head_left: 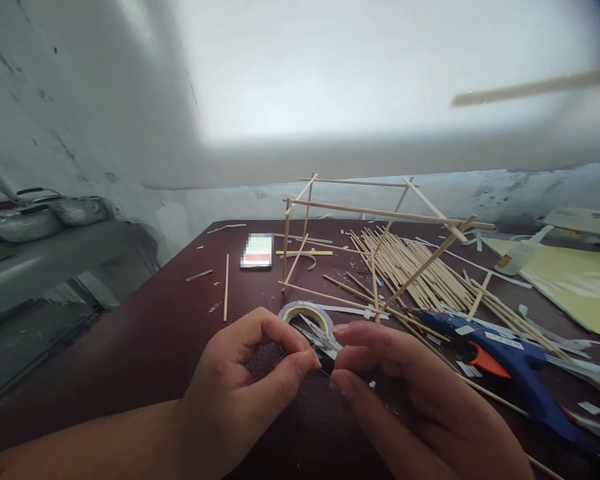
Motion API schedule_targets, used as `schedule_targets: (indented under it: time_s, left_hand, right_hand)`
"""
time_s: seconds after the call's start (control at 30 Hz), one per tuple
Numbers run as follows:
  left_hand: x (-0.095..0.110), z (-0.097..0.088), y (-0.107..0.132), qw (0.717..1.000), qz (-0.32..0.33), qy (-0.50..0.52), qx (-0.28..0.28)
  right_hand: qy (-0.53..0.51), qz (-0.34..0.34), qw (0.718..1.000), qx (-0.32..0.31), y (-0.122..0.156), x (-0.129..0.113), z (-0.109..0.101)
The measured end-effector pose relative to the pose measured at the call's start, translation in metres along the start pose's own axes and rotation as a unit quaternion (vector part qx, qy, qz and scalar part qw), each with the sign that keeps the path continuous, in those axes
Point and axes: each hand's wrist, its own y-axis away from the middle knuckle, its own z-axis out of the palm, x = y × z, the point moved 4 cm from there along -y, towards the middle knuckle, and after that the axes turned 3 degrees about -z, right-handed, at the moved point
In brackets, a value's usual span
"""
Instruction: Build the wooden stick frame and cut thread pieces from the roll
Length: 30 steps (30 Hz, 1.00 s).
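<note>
In front of me, near the middle of the table, my left hand (pixel 260 373) pinches a fine dark thread (pixel 323 369) between thumb and forefinger. My right hand (pixel 410 390) is close beside it, thumb and fingertips curved and slightly apart. The thread's end reaches toward the right thumb, and whether it touches the skin is too fine to see. Just behind the fingertips lies a roll of tape (pixel 286 312). Scissors (pixel 325 341) lie across it, partly hidden by my hands. Beyond stands a box-shaped frame of thin wooden sticks (pixel 360 210).
A pile of wooden sticks (pixel 410 267) lies behind the frame. At right are a blue glue gun (pixel 520 360) with an orange trigger, a small bottle (pixel 523 253) and yellow sheets (pixel 575 280). A phone (pixel 257 251) lies at the back left. Metal pots (pixel 25 223) stand on a side shelf.
</note>
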Motion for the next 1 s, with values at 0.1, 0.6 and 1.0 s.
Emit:
schedule_targets:
  time_s: [0.1, 0.6, 1.0]
  left_hand:
    - [0.0, 0.0, -0.001, 0.999, -0.016, 0.04, 0.003]
    - [0.011, 0.006, 0.004, 0.995, 0.101, 0.021, -0.006]
    - [0.016, 0.008, 0.003, 0.995, 0.092, -0.02, -0.024]
  right_hand:
    - [-0.003, -0.001, 1.0, -0.003, 0.001, -0.001, 0.0]
    - [0.013, -0.048, 0.999, 0.008, -0.002, -0.005, 0.0]
    - [0.003, -0.038, 0.999, -0.005, -0.004, -0.009, -0.003]
